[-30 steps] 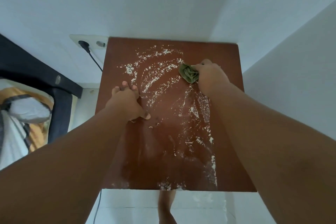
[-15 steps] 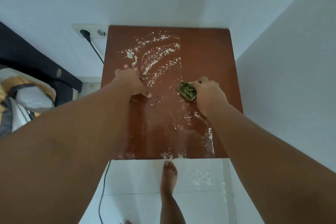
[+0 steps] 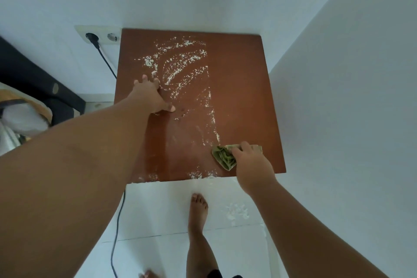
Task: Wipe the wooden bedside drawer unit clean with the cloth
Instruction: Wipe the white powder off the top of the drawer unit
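Cloth (image 3: 223, 156), point toward unit (image 3: 243, 88) front edge

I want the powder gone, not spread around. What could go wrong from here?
1. The cloth in the right hand sits near the unit's front edge. Sweeping past it would likely push powder onto the floor, where some already lies near a bare foot.
2. The left hand rests by the powder and may smear it.

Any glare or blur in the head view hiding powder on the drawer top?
Head view: soft even light, no harsh glare; white powder stands out clearly on the drawer unit top; faint sheen below the left hand; wide-angle bends the wall edges.
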